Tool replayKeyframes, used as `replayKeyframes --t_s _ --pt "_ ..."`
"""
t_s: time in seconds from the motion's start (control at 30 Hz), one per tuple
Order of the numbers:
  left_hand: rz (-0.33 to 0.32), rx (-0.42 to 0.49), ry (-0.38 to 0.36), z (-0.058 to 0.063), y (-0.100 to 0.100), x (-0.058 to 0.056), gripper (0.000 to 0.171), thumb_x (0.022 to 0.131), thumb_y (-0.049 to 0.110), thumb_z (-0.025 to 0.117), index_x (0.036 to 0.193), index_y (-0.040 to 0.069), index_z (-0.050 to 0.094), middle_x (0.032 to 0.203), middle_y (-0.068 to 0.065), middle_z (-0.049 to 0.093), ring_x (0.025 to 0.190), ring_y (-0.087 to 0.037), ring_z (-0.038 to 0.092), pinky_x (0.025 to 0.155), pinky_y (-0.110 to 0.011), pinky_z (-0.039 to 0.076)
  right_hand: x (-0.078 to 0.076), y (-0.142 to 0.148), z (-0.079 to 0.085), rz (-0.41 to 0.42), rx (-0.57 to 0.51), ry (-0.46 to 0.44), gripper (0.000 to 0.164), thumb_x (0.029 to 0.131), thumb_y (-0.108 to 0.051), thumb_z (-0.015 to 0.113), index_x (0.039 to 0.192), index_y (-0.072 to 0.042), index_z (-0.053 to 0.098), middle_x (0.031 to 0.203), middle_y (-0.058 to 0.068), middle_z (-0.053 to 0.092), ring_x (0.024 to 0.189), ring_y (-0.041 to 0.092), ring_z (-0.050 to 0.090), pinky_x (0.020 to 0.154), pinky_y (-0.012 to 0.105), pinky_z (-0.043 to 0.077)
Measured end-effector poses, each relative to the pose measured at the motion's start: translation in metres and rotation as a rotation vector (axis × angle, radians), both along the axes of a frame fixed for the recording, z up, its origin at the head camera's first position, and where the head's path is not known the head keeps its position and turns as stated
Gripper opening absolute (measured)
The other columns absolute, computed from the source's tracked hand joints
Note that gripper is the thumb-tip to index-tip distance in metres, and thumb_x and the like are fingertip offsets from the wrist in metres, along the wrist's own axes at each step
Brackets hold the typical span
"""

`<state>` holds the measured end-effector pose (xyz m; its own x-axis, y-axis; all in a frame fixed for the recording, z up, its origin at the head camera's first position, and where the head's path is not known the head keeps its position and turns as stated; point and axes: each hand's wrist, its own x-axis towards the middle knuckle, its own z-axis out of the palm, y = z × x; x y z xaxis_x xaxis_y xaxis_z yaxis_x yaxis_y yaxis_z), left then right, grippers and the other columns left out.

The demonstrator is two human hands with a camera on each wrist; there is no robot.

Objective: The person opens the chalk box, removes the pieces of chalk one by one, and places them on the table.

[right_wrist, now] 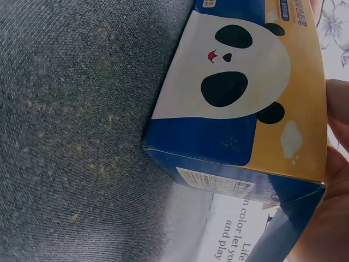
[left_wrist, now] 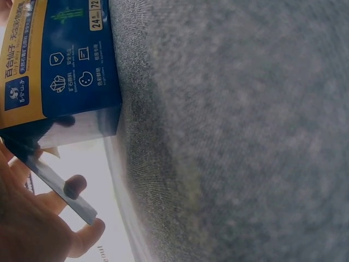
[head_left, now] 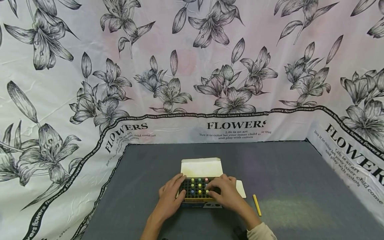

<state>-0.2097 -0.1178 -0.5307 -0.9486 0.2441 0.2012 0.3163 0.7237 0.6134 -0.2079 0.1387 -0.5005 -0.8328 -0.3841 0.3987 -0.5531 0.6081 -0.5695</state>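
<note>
An open chalk box stands on the grey table, its lid folded back. Several coloured chalk sticks stand upright in a black holder with round holes. My left hand holds the box's left end; in the left wrist view its fingers lie about the side flap. Over the right part of the holder, my right hand bends its thumb and forefinger together at a chalk's top, which they partly hide. The right wrist view shows the box's panda print, with that hand at the top edge.
A yellow chalk stick lies on the table to the right of the box. The box's right flap sticks out beside the right hand. A white flower-printed cloth hangs behind the table and along its sides.
</note>
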Motion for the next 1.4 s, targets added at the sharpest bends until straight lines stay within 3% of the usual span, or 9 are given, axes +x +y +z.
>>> replayKeyframes --t_s 0.33,0.53,0.8,0.93,1.23,1.4 --pt "0.003 -0.003 -0.015 0.002 0.001 0.000 0.048 0.106 0.035 0.050 0.154 0.029 0.045 0.162 0.002 0.040 0.146 -0.035 0.039 0.105 -0.072 0.028 0.001 -0.001 -0.002 -0.003 -0.088 0.025 0.018 0.085 -0.010 0.080 0.098 -0.023 0.076 0.090 -0.009 0.073 0.082 0.003 0.046 0.088 0.048 0.021" --pt "-0.001 0.001 -0.014 0.002 0.000 0.001 0.048 0.106 0.036 0.050 0.154 0.028 0.046 0.162 0.002 0.040 0.146 -0.036 0.040 0.105 -0.072 0.028 0.001 -0.001 0.000 -0.001 -0.133 -0.015 0.019 0.085 -0.009 0.079 0.099 -0.020 0.076 0.092 -0.006 0.073 0.082 0.001 0.046 0.089 0.049 0.020" --pt "0.002 0.007 0.003 0.002 0.001 0.001 0.048 0.106 0.035 0.051 0.154 0.027 0.047 0.161 0.001 0.041 0.145 -0.036 0.041 0.104 -0.071 0.029 0.003 0.000 0.006 0.001 -0.150 -0.045 0.018 0.087 -0.009 0.078 0.102 -0.018 0.076 0.092 -0.013 0.068 0.083 0.004 0.047 0.091 0.048 0.021" --pt "0.000 0.014 0.009 0.002 0.001 0.001 0.048 0.106 0.035 0.051 0.154 0.027 0.047 0.161 0.001 0.042 0.145 -0.036 0.041 0.104 -0.072 0.028 0.002 0.003 0.008 0.003 -0.170 -0.014 0.022 0.086 -0.007 0.079 0.105 -0.017 0.076 0.094 -0.012 0.067 0.084 0.014 0.051 0.091 0.047 0.022" --pt "-0.005 0.007 -0.019 0.001 0.000 0.001 0.049 0.106 0.036 0.050 0.154 0.027 0.045 0.162 0.001 0.040 0.146 -0.036 0.039 0.105 -0.072 0.027 0.002 0.011 0.019 -0.042 -0.271 0.038 0.021 0.088 -0.005 0.077 0.105 -0.018 0.076 0.094 -0.012 0.062 0.085 0.019 0.052 0.096 0.049 0.020" --pt "-0.005 0.008 -0.015 0.002 0.000 0.001 0.049 0.106 0.035 0.051 0.154 0.026 0.046 0.162 0.000 0.040 0.146 -0.037 0.039 0.104 -0.072 0.027 0.001 0.019 0.021 -0.074 -0.324 0.116 0.021 0.087 -0.001 0.077 0.104 -0.014 0.075 0.091 -0.007 0.064 0.086 0.020 0.057 0.098 0.051 0.025"
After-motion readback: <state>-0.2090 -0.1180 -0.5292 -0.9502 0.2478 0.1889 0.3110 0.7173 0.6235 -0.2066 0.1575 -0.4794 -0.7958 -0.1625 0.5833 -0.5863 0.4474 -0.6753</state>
